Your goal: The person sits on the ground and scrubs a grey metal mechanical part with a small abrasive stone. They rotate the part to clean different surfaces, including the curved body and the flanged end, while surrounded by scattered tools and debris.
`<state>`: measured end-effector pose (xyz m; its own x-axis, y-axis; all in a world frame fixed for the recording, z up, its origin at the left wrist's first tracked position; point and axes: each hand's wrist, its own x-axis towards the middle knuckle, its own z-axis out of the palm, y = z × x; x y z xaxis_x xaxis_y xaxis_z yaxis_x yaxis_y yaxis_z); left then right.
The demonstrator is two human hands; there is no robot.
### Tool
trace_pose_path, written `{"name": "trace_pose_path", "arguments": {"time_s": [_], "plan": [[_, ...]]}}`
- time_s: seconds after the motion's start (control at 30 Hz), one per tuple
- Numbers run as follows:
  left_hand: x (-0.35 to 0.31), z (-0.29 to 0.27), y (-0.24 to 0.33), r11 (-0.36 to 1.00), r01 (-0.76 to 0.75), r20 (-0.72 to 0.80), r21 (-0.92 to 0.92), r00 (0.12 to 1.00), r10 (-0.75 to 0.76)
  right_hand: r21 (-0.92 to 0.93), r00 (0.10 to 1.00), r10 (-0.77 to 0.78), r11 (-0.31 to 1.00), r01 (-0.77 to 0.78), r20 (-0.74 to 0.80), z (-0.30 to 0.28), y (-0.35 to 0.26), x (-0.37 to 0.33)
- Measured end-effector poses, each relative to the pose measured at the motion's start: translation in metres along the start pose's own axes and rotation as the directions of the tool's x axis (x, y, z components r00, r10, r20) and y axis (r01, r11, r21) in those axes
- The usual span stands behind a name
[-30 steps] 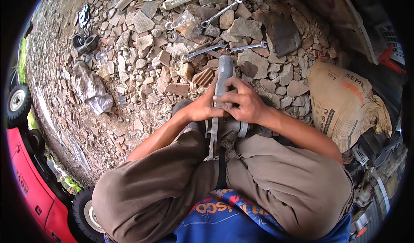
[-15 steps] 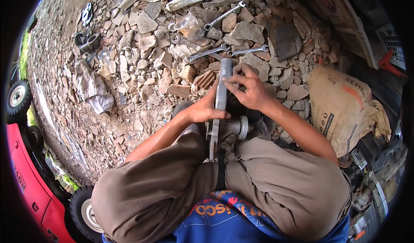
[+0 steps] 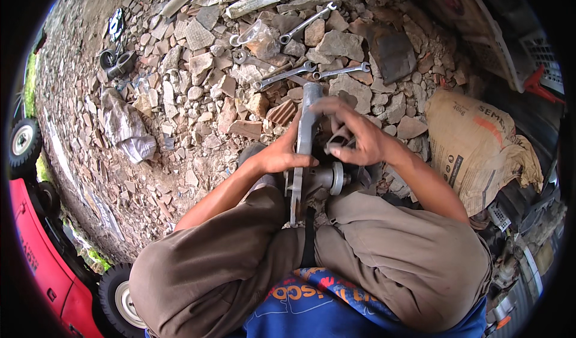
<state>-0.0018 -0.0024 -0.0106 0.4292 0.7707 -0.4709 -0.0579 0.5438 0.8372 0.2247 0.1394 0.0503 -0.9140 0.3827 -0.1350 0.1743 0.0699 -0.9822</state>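
Note:
Upright between my knees stands a long flat grey metal machine part (image 3: 306, 128), with a rounded knob at its top end. A round hub with a pale flange (image 3: 336, 178) sticks out from its right side low down. My left hand (image 3: 285, 153) is closed round the part's left edge, thumb across the near face. Close to its upper right side is my right hand (image 3: 354, 135), fingers curled and partly smeared by motion. A small dark greyish shape shows between its thumb and fingers; I cannot make out what it is.
Several combination wrenches (image 3: 309, 23) lie on the rubble ahead, near a clear plastic cup (image 3: 260, 39). A paper sack (image 3: 468, 152) lies at right. At left are a crumpled grey cloth (image 3: 126, 125), black rings (image 3: 118, 62) and a red vehicle (image 3: 45, 260).
My right hand has dropped from the part's upper end and drawn slightly away to the right, its fingers curling. My left hand keeps its hold. The view has shifted slightly.

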Motion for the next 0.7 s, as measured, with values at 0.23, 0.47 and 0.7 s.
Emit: {"name": "trace_pose_path", "arguments": {"time_s": [0.23,0.47,0.7], "plan": [[-0.001,0.003,0.01,0.999,-0.003,-0.008,-0.053,1.0,0.003,-0.335,0.988,0.087,0.941,-0.04,0.125,-0.008,0.037,0.004],[0.0,-0.002,-0.001,0.997,0.062,0.031,0.038,0.998,-0.063,-0.313,0.961,-0.002,0.945,0.093,0.277,0.018,0.028,-0.003],[-0.005,0.0,0.01,0.999,0.038,-0.011,0.035,0.999,-0.037,-0.31,0.978,0.117,0.949,-0.058,0.174,0.006,0.035,-0.004]]}}
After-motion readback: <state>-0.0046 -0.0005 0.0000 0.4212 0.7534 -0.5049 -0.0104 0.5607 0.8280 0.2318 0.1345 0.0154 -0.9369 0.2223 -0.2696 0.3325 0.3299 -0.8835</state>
